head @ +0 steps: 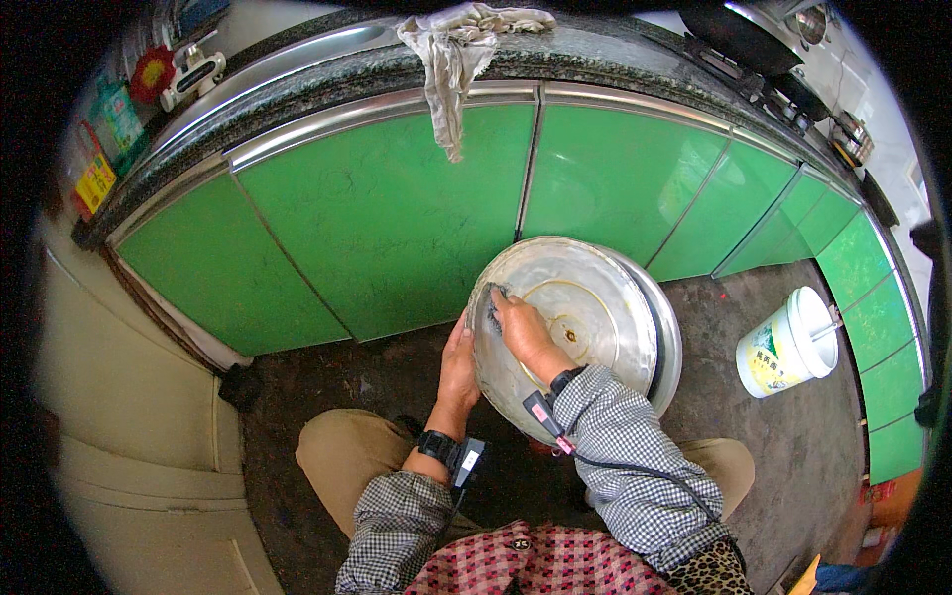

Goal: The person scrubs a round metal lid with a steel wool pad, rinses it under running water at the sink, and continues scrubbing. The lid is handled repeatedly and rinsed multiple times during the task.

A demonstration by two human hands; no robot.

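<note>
My left hand [459, 366] grips the left rim of a round metal pan or lid [595, 297], which is tilted and has brownish rings and a dark spot at its middle. With my right hand [524, 331] I press a dark grey scouring pad [494, 318] against its inner surface near the left edge. Behind it, on the right, shows the rim of a second shiny metal basin [671, 335]. The fingers of my left hand are partly hidden behind the rim. Both wrists carry black straps with small devices, and a cable runs along the right sleeve.
A white plastic bucket [773, 349] stands on the dark floor at the right. Ahead are green cabinet doors [387, 216] under a granite counter [595, 63]. A whitish cloth [454, 67] hangs over its edge. Bottles stand at the upper left; a black wok [736, 37] sits at the upper right.
</note>
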